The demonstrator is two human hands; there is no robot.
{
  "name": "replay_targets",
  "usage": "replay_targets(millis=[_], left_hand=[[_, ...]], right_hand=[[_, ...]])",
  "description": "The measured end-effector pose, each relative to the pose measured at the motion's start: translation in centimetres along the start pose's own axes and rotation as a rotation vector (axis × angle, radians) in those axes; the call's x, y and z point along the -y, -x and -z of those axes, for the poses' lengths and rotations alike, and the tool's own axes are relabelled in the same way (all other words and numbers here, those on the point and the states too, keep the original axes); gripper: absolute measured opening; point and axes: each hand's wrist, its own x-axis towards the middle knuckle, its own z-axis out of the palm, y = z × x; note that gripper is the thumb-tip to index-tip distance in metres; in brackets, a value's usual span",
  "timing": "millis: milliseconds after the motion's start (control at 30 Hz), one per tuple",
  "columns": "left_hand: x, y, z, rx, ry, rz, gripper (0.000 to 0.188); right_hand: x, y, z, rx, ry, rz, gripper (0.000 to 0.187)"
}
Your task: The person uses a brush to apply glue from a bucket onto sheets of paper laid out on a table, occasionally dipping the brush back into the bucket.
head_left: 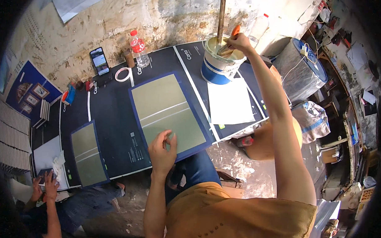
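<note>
My right hand (pixel 242 44) grips a paintbrush (pixel 227 49) with an orange handle end, its bristles over the mouth of a white and blue bucket (pixel 219 69). Pale, creamy stuff shows inside the bucket, and a long wooden stick (pixel 221 19) stands up out of it. My left hand (pixel 162 151) hovers at the near edge of a book cover (pixel 170 105), fingers loosely bent and thumb apart, with nothing visible in it. This cover has two greyish-green boards with a narrow strip between them and a blue border. It lies flat on the black table (pixel 115 112).
A white sheet (pixel 229 103) lies below the bucket. A second cover (pixel 86 151) is at left, near a co-worker's hands (pixel 47 183) on a dark piece. Along the wall stand a phone (pixel 100 63), tape roll (pixel 123 74) and bottle (pixel 138 50). Book stacks (pixel 13 134) fill the far left.
</note>
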Motion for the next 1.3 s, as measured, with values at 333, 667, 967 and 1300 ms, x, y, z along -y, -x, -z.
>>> replay_targets(millis=[333, 667, 967, 1300], left_hand=[[-0.2, 0.1, 0.5, -0.028, -0.044, 0.04, 0.02], [0.1, 0.3, 0.4, -0.013, 0.011, 0.024, 0.022], [-0.1, 0.3, 0.2, -0.019, 0.055, -0.019, 0.022], [1.0, 0.7, 1.4, -0.282, 0.235, 0.082, 0.031]], right_hand=[[3.7, -2.2, 1.3, 0.166, 0.015, 0.01, 0.042], [8.2, 1.4, 7.2, 0.105, 0.144, 0.134, 0.053], [9.5, -0.1, 8.7, 0.174, 0.239, 0.034, 0.047], [20.8, 1.8, 5.4, 0.192, 0.251, 0.311, 0.05]])
